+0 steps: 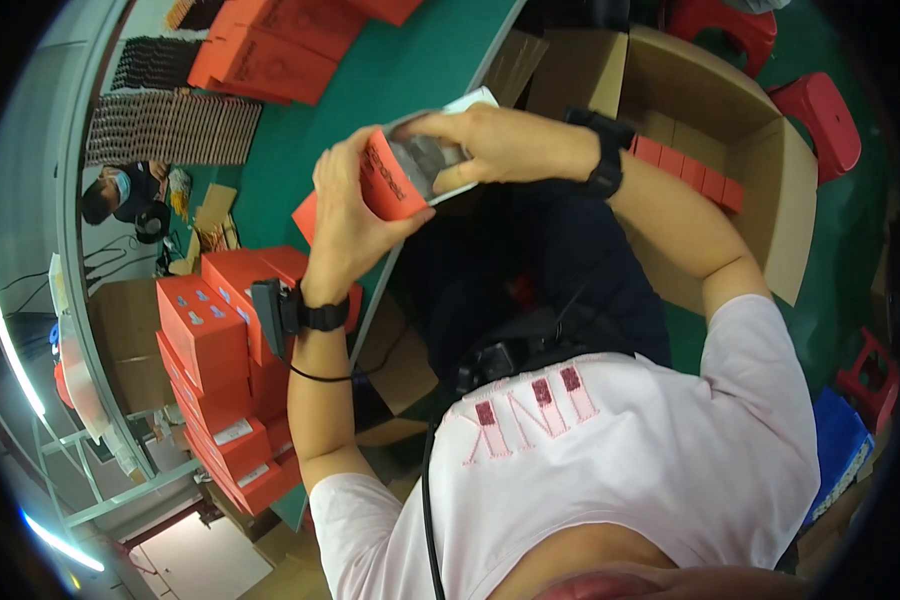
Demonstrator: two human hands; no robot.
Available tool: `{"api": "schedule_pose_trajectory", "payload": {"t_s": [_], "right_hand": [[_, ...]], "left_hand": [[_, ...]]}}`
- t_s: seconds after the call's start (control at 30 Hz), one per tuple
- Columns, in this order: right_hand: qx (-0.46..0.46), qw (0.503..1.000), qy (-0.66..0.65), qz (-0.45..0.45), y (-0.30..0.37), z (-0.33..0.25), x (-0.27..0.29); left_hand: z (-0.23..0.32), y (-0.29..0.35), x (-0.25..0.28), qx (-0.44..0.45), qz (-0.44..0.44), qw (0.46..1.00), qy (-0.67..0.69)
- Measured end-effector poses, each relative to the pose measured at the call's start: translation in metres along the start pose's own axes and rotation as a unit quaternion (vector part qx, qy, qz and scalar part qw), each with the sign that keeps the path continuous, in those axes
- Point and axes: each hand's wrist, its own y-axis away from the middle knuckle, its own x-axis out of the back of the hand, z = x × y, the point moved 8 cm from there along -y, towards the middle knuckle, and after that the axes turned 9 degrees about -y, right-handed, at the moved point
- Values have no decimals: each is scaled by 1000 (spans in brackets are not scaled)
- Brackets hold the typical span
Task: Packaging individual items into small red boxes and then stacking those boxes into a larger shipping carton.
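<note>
My left hand (342, 215) is wrapped round a small orange carton (392, 182), held tilted over the near edge of the green table. The carton's end is open toward the right, with a white flap (470, 101) standing out. From the right, my right hand (505, 145) reaches into the opening, its fingers and thumb on either side of a grey, shiny item (426, 158) inside. The item's exact kind cannot be made out. Each wrist carries a black strapped device.
Stacked orange boxes (205, 345) stand left of my left forearm; more orange boxes (275, 55) lie on the green table (385, 75). A large open carton (770, 215) at right holds a row of orange boxes. Red stools (820, 125) stand beyond it. Another person (130, 195) is at far left.
</note>
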Motion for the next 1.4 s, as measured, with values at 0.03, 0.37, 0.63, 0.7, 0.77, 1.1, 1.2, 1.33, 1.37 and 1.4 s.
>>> {"api": "schedule_pose_trajectory", "payload": {"t_s": [0.03, 0.37, 0.63, 0.7, 0.77, 1.1, 1.2, 1.33, 1.37, 1.4], "right_hand": [[-29, 1000, 11, -5, -5, 1, -1], [92, 992, 45, 75, -41, 50, 76], [74, 960, 191, 191, -61, 6, 102], [-5, 981, 193, 24, -75, -21, 77], [9, 958, 287, 12, -81, -27, 60], [97, 972, 216, 9, -99, -2, 39], [115, 975, 182, 63, -112, -52, 54], [163, 949, 269, 13, -125, -83, 46], [174, 937, 302, -1, -126, -86, 36], [169, 944, 284, -8, -123, -90, 31]], "left_hand": [[0, -1, -1, 6, -7, 1000, 10], [-63, 11, -4, 162, -40, 968, -185], [-83, 10, -24, 202, -4, 967, -153], [-70, -3, -16, 148, 65, 980, -115], [-71, -11, -28, 150, 59, 982, -100], [-83, -18, -28, 172, 82, 980, -54], [-86, -22, -32, 168, 49, 984, -27], [-68, -26, -11, 139, 198, 964, 107], [-55, -25, 9, 102, 298, 924, 218], [-33, -35, 21, 52, 270, 950, 148]]}}
